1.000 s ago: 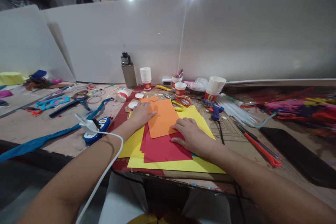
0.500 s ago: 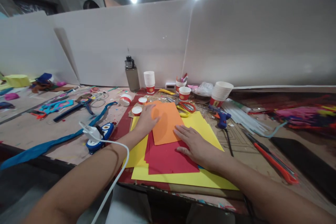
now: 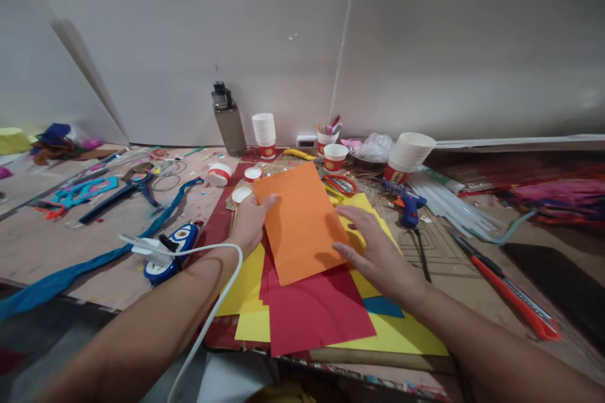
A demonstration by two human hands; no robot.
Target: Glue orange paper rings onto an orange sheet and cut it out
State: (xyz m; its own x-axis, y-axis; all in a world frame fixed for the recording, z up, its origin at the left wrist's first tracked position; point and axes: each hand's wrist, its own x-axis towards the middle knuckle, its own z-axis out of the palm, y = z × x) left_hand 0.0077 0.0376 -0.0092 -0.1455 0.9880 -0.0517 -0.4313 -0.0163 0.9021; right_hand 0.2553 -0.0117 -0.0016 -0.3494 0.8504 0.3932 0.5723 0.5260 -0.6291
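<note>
An orange sheet of paper (image 3: 302,227) is tilted above the pile, its left edge pinched by my left hand (image 3: 253,220), thumb on top and fingers underneath. My right hand (image 3: 378,252) is by the sheet's right edge, thumb and fingers spread apart; whether the thumb touches the paper I cannot tell. Beneath lie red sheets of paper (image 3: 321,321) on top of larger yellow sheets (image 3: 406,337). A corner of blue paper (image 3: 385,306) shows between red and yellow. A white cable (image 3: 231,289) runs over my left forearm.
Behind the paper are scissors (image 3: 345,185) and paper cups (image 3: 335,158). To the right lie a blue glue gun (image 3: 410,208), glue sticks (image 3: 454,211), a red utility knife (image 3: 515,296) and a black flat object (image 3: 558,289). At left are a blue-and-white plug adaptor (image 3: 170,258) and a bottle (image 3: 230,129).
The orange sheet has been lifted and tilted, with my left hand gripping its left edge. My right hand has come off the sheet's face to the right. A blue corner has come into sight.
</note>
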